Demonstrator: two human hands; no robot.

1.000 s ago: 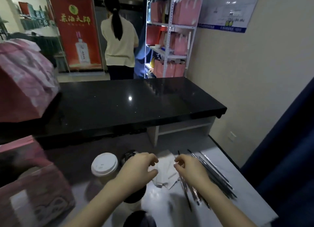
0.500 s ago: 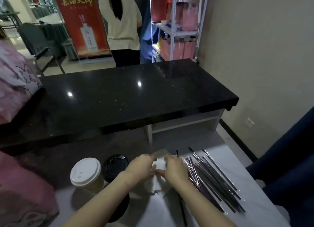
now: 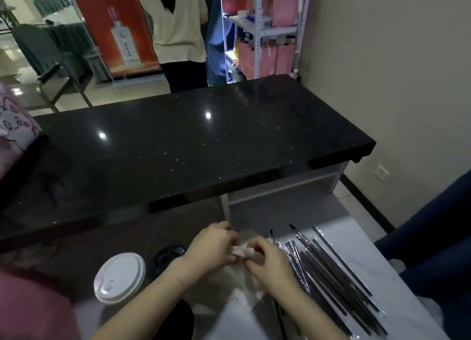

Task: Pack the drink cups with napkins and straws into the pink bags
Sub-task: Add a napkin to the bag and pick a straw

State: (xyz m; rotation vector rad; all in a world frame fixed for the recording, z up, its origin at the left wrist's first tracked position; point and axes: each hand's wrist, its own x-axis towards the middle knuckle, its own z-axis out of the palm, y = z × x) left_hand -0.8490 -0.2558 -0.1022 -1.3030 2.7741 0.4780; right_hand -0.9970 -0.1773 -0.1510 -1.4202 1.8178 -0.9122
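My left hand [image 3: 212, 248] and my right hand [image 3: 270, 260] meet over the pile of white napkins [image 3: 239, 291] on the pale work surface, and both pinch one crumpled napkin [image 3: 242, 251] between their fingertips. A drink cup with a white lid [image 3: 119, 277] stands to the left of my left forearm. A black-lidded cup [image 3: 168, 254] stands just behind that forearm, partly hidden by it. Several wrapped black straws [image 3: 328, 273] lie fanned out to the right of my right hand. A pink bag [image 3: 33, 306] fills the lower left corner.
A raised black counter [image 3: 191, 146] runs across in front of the work surface. Another pink bag with a cartoon print [image 3: 15, 120] sits at its left end. Beyond it a person in a cream top [image 3: 175, 31] stands by a shelf of pink bags [image 3: 265, 34]. A dark blue cloth [image 3: 433, 237] hangs at right.
My hands came together from a short gap apart and now pinch a napkin between them. My head has tilted downward, so the counter and cups sit higher in view.
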